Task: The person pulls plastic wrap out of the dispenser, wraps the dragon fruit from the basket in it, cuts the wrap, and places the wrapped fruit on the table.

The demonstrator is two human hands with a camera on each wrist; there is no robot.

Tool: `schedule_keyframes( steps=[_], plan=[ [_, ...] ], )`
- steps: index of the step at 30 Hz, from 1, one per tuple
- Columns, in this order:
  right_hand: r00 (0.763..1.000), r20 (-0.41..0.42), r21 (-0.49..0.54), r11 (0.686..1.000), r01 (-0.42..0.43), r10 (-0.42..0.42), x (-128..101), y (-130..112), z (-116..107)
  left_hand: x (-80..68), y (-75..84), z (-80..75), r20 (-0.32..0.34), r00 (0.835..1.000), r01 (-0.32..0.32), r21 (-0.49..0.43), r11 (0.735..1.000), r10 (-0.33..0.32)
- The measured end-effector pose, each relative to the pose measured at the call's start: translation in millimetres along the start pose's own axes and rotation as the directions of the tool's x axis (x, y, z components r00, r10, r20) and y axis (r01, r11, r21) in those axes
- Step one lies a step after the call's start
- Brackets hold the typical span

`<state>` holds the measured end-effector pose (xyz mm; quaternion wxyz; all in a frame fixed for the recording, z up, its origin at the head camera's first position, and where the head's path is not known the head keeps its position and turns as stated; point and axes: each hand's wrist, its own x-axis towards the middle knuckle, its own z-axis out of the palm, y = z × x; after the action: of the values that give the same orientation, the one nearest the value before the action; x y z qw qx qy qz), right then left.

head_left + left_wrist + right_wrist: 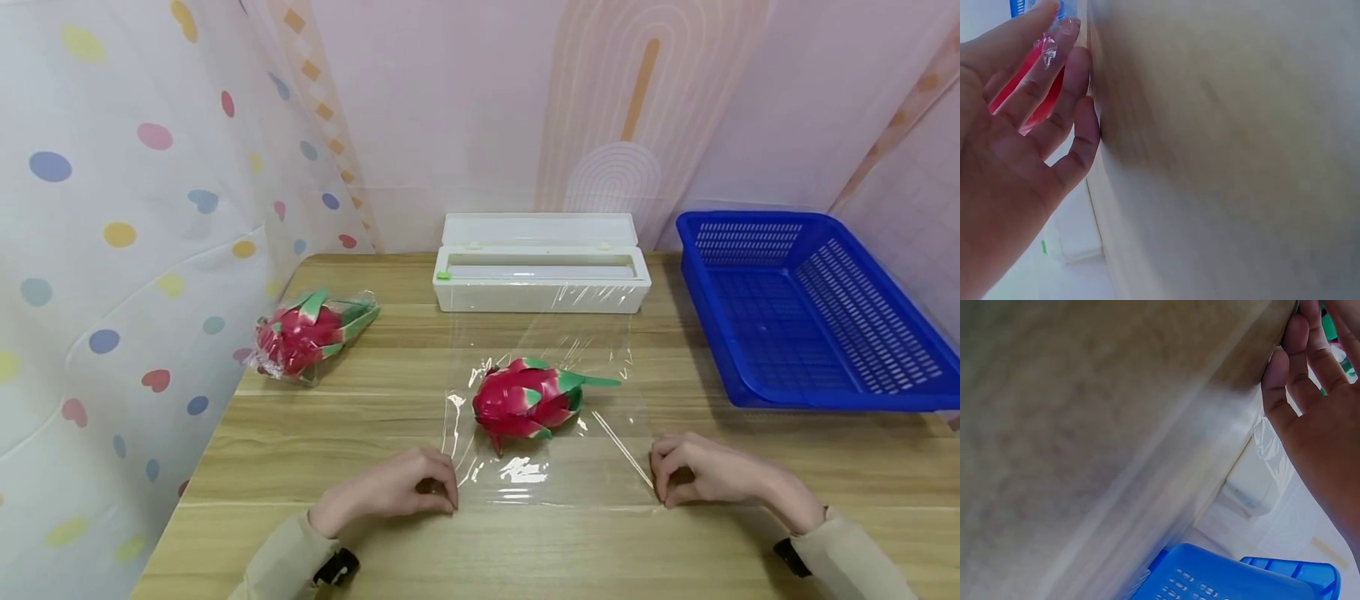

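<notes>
A sheet of clear cling film point(517, 483) runs from a white film dispenser box point(543, 296) toward me over the table. In the middle of the sheet's area lies a red dragon fruit point(517, 404) with green-tipped scales; whether it is on or under the film I cannot tell. My left hand point(408, 483) pinches the near left corner of the film, low at the tabletop. At the near right corner, my right hand point(708, 471) pinches the film likewise. In the left wrist view, crumpled film point(1049, 51) shows by the fingers of the left hand.
A second dragon fruit point(303, 333), wrapped in film, lies at the table's left edge. At the right stands a blue plastic basket point(731, 350) with slotted walls. The dispenser's lid point(540, 229) is raised, with a green piece on its left rim. Patterned cloth hangs behind.
</notes>
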<state>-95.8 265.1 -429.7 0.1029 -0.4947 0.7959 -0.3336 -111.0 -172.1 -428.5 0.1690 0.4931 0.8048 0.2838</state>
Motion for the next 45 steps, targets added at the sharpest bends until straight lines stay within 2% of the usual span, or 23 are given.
schedule_keyframes(
  steps=[6, 10, 13, 15, 18, 22, 26, 30, 33, 35, 38, 41, 43, 45],
  plan=[
    [0.999, 0.019, 0.061, 0.998, -0.03, 0.029, -1, 3, -5, -1.4, -3.2, -1.6, -0.072, 0.997, -0.016, -0.057, 0.998, 0.012],
    [1.0, -0.02, 0.162, 0.987, 0.004, 0.0, -1, 5, -11, -2.0, -2.1, -4.6, -0.108, 0.994, 0.012, -0.116, 0.993, -0.025],
    [0.998, -0.058, 0.233, 0.973, 0.011, 0.003, 0, 4, -17, -1.8, -1.2, -8.4, -0.16, 0.987, -0.007, -0.14, 0.99, -0.016],
    [0.996, -0.084, 0.242, 0.97, -0.015, 0.036, 1, 4, -21, -1.4, -1.6, -11.3, -0.216, 0.976, -0.049, -0.122, 0.991, 0.022],
    [0.985, -0.149, 0.239, 0.97, -0.048, 0.086, 3, 4, -26, -0.6, -3.3, -15.6, -0.312, 0.946, -0.108, -0.061, 0.992, 0.084],
    [0.955, -0.259, 0.26, 0.963, -0.074, 0.143, 8, 6, -31, 0.6, -5.9, -19.7, -0.392, 0.913, -0.124, -0.001, 0.992, 0.113],
    [0.904, -0.352, 0.28, 0.949, -0.144, 0.241, 15, 8, -31, 2.7, -10.0, -20.9, -0.438, 0.893, -0.113, -0.002, 0.994, 0.101],
    [0.83, -0.435, 0.282, 0.928, -0.243, 0.35, 27, 10, -30, 6.2, -14.9, -21.2, -0.473, 0.878, -0.099, -0.036, 0.994, 0.07],
    [0.766, -0.496, 0.259, 0.912, -0.319, 0.408, 37, 11, -28, 9.1, -16.1, -21.3, -0.491, 0.871, -0.045, -0.072, 0.996, 0.004],
    [0.724, -0.532, 0.232, 0.898, -0.373, 0.438, 44, 13, -27, 12.3, -15.7, -21.2, -0.508, 0.86, 0.008, -0.098, 0.995, -0.057],
    [0.665, -0.579, 0.193, 0.872, -0.451, 0.472, 55, 17, -25, 19.2, -14.3, -20.3, -0.538, 0.829, 0.094, -0.132, 0.987, -0.151],
    [0.61, -0.605, 0.159, 0.829, -0.537, 0.511, 65, 19, -23, 27.7, -12.0, -19.1, -0.575, 0.787, 0.168, -0.148, 0.975, -0.223],
    [0.58, -0.614, 0.15, 0.8, -0.581, 0.536, 72, 19, -22, 33.9, -10.3, -17.9, -0.601, 0.76, 0.202, -0.143, 0.969, -0.248],
    [0.564, -0.624, 0.135, 0.785, -0.604, 0.541, 79, 18, -21, 39.7, -8.7, -16.9, -0.63, 0.735, 0.217, -0.132, 0.967, -0.251]
  ],
)
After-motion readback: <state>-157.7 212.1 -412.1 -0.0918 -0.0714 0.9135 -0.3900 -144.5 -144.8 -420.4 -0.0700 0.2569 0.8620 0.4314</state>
